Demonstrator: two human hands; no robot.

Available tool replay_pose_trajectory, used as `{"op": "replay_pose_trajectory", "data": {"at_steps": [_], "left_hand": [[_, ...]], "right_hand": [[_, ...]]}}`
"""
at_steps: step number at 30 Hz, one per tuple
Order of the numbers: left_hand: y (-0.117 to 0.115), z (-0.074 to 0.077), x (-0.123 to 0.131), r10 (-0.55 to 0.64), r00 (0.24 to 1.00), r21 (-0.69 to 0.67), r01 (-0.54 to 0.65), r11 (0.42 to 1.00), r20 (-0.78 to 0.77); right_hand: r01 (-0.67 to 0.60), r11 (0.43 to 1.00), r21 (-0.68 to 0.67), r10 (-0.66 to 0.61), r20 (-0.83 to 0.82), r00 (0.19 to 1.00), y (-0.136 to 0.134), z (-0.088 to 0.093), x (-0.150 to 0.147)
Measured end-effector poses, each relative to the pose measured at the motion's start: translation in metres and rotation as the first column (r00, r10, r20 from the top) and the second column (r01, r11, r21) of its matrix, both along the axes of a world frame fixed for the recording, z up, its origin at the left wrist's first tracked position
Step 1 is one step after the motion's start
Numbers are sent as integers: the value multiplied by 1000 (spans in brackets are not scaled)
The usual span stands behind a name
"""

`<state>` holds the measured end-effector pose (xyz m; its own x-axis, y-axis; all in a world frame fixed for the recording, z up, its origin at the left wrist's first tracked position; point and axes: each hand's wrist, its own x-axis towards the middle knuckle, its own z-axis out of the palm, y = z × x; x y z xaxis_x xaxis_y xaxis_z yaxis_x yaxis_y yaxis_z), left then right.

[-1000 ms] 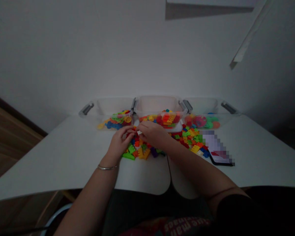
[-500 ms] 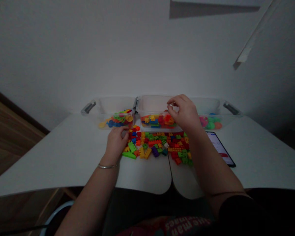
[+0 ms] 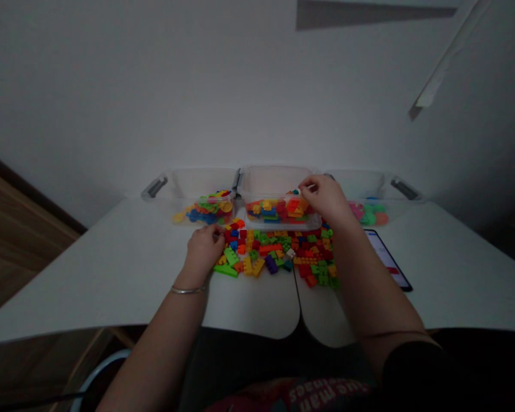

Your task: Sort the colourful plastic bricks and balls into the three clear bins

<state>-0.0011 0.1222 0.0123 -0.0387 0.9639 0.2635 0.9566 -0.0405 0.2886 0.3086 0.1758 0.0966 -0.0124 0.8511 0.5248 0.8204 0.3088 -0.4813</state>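
Observation:
My left hand (image 3: 205,249) rests on the white table at the left edge of a spread of colourful toy building bricks (image 3: 269,250). Its fingers are curled in, and whatever they hold is too small to make out. Over the right part of the middle clear plastic box (image 3: 278,225) hovers my right hand (image 3: 324,197). Thumb and fingertips come together there; any piece between them is hidden. Bricks in orange, yellow, red and blue (image 3: 269,210) lie inside that box, with a small teal bit showing near my right fingertips.
The left clear box (image 3: 203,177) contains mixed coloured pieces (image 3: 208,210). Pink, green and orange pieces (image 3: 371,214) lie in the right clear box (image 3: 360,180). A lit phone (image 3: 386,260) lies beside my right forearm. Behind the boxes rises a pale wall (image 3: 240,86).
My right hand has shifted slightly right and lower, and its fingertips are closer together. A teal bit now shows at the box's rim. My left hand has barely moved.

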Motion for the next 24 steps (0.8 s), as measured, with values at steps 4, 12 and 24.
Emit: {"op": "replay_pose_trajectory", "data": {"at_steps": [4,12,24], "left_hand": [[-2,3,3,54,997,-35,-56,998,-62],[3,-3,-1,70,997,-43,-71,997,-24],[4,-1,5,17,999,-72,-20,997,-42]], "right_hand": [[6,1000,1,-6,32,999,1,-1,1],[-43,989,142,43,3,999,-14,9,-11],[-394,906,158,394,33,919,-37,13,-42]]}}
